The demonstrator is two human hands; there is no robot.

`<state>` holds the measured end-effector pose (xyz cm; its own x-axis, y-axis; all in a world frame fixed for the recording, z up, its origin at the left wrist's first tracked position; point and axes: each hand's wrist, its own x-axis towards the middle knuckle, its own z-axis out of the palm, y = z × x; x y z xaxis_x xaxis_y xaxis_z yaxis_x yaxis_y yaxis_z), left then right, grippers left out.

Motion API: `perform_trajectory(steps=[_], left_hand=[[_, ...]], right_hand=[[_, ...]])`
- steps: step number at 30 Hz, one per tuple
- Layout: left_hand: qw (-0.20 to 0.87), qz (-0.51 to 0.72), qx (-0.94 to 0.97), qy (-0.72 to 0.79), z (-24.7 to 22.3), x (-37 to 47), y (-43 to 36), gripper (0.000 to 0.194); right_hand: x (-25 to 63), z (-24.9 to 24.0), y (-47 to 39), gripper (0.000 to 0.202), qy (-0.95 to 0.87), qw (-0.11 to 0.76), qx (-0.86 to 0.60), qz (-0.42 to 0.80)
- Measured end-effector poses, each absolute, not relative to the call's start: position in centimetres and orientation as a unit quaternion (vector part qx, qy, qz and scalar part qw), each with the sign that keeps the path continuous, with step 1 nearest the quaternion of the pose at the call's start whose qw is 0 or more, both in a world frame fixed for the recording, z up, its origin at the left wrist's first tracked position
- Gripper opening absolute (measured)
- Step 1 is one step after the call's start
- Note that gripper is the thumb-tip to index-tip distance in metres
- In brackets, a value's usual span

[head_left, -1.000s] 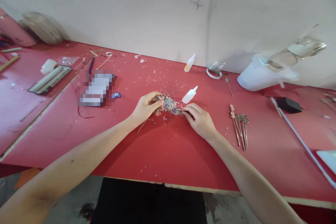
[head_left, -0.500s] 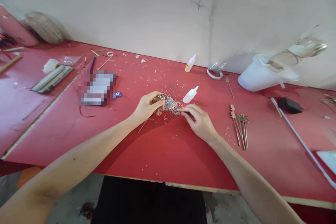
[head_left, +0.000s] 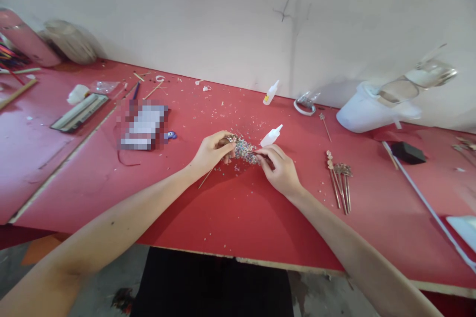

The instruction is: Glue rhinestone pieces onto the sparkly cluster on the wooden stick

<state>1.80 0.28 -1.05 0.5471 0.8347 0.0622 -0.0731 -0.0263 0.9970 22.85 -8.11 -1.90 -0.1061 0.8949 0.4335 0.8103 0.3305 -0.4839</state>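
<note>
My left hand (head_left: 213, 152) is closed around a metal hair stick (head_left: 205, 178); its thin shaft slants out below the hand and its ornate end shows by my fingertips. My right hand (head_left: 279, 166) pinches slim dark tweezers (head_left: 254, 153), whose tips reach over a heap of small, shiny, multicoloured rhinestones (head_left: 243, 147). The heap lies on the red table between both hands. Just behind my right hand a white glue bottle (head_left: 270, 136) lies tilted. Farther right, several gold-coloured hair sticks (head_left: 344, 183) lie side by side.
A second small bottle (head_left: 271, 93) stands near the wall, beside a round white lid (head_left: 305, 106). At right are a white jug (head_left: 357, 109) and a black block (head_left: 408, 152). A blurred-out flat object (head_left: 143, 128) and a ruler-like strip (head_left: 80, 113) lie left. Loose stones dot the table.
The tweezers in my right hand have moved left and slightly up, over the rhinestone heap. My left hand keeps its hold on the hair stick. The whole view has shifted slightly.
</note>
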Motion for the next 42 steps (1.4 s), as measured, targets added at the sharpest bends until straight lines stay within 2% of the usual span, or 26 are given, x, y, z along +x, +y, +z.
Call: perform_trajectory(steps=[8, 18, 42], left_hand=[[0.628, 0.377, 0.603, 0.317, -0.9, 1.7, 0.5, 0.017], [0.624, 0.376, 0.607, 0.319, -0.9, 1.6, 0.6, 0.017], [0.608, 0.362, 0.624, 0.332, -0.2, 1.6, 0.2, 0.014]], right_hand=[[23.1, -2.1, -7.8, 0.013, -0.736, 0.335, -0.586, 0.057], [23.9, -2.2, -8.1, 0.013, -0.764, 0.274, -0.581, 0.063], [23.9, -1.9, -8.1, 0.013, -0.776, 0.260, -0.573, 0.044]])
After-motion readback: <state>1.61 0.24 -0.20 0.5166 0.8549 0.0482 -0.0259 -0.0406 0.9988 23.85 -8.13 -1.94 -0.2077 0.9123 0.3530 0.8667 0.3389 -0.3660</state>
